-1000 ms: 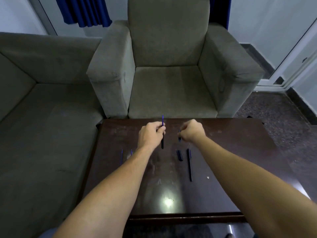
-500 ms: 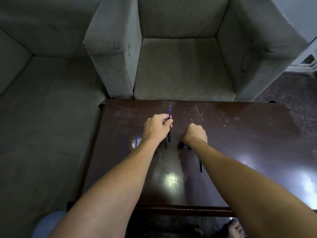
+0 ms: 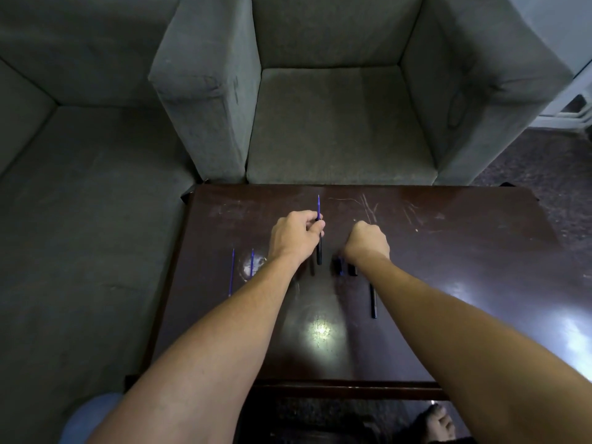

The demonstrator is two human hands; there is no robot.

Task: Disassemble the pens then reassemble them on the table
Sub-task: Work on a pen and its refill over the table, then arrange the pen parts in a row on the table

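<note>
A: Barrel (image 3: 319, 251), black, held in the left hand (image 3: 296, 235). Thumb and fingers are curled round its upper part. A blue refill (image 3: 318, 206) sticks out of the top toward twelve o'clock.

B: Over the table (image 3: 448, 251)?

A: Yes, above its far half. Can't tell whether the lower end touches the wood.

B: Right hand (image 3: 366, 243)?

A: At three o'clock of the left, near but apart. Knuckles up, fingers curled under. Whether they pinch anything is hidden, so I cannot tell.

B: Loose parts?

A: Two short black pieces (image 3: 339, 267) lie at seven o'clock of the right hand, just beside the wrist. A second barrel (image 3: 373, 299) lies flat at six o'clock, partly under the forearm. Two bare refills (image 3: 231, 272) lie at eight o'clock of the left hand, side by side, not touching.

B: Handling?

A: My judgement: everything here is light. The barrel looks like stiff, smooth plastic, apt to slip or roll, so take it at mid-length between thumb and two fingers. The refill is thin and probably bends. Grip it close to the barrel mouth and push in line, never from the far tip. The short pieces would likely skid on the glossy top. Pinch them from the sides.
</note>
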